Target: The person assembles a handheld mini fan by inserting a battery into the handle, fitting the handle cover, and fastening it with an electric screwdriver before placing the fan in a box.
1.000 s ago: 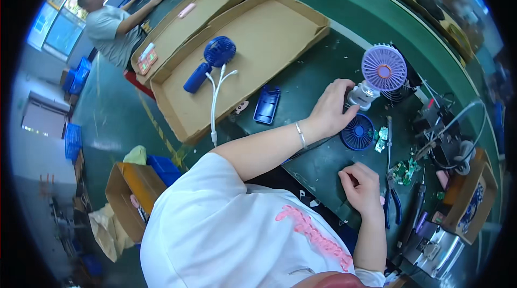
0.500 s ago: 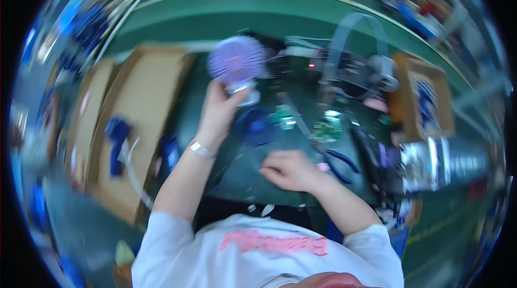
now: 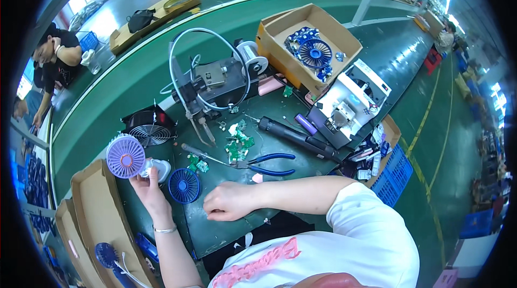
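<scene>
Head view: left hand [image 3: 146, 188] has a closed grip on a small purple fan [image 3: 125, 156], held up at the left edge of the dark worktop [image 3: 231, 223], just beside a loose blue grille [image 3: 183, 185]. Right hand [image 3: 229, 200] rests on the worktop loosely curled, holding nothing as far as I can see. Risk, I'd say: the fan sits right at the worktop's edge, so a slipped grip could drop it into the cardboard tray [image 3: 91, 207] below. Blue pliers [image 3: 266, 163] and green circuit boards [image 3: 237, 145] clutter things nearby. Fan's base is hidden behind the fingers.
</scene>
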`<action>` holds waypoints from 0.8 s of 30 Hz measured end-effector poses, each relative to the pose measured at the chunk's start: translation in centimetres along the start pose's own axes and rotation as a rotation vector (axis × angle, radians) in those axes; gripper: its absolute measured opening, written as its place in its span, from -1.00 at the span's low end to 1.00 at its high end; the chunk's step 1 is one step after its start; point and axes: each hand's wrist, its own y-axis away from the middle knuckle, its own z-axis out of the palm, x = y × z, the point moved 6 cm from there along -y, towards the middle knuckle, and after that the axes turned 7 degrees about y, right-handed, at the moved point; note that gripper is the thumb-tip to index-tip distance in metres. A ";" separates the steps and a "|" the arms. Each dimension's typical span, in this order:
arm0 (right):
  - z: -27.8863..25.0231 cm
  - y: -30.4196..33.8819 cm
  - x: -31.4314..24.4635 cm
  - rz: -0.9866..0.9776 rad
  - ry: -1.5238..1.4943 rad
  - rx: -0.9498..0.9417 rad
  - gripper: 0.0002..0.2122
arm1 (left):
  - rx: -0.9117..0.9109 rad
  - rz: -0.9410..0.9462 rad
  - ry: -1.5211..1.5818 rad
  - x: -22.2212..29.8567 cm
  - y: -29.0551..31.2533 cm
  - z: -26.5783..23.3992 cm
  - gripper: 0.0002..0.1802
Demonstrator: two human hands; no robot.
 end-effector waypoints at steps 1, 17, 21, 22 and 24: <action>0.1 -0.1 0.0 -0.002 0.003 -0.003 -0.84 | -0.007 0.000 0.001 0.0 0.0 0.0 -0.48; -0.2 -0.3 -0.1 0.009 -0.006 -0.009 -0.83 | -0.003 0.026 0.015 -0.3 0.0 -0.5 -0.44; -0.1 -0.3 0.1 0.060 -0.019 -0.041 -0.83 | -0.007 0.031 0.026 -0.2 0.1 -0.2 -0.45; -0.1 -0.3 0.1 0.060 -0.023 -0.038 -0.83 | -0.005 0.031 0.025 -0.3 0.1 -0.2 -0.45; -0.3 -0.3 0.0 0.058 -0.013 -0.049 -0.82 | -0.009 0.028 0.032 -0.5 0.2 -0.3 -0.41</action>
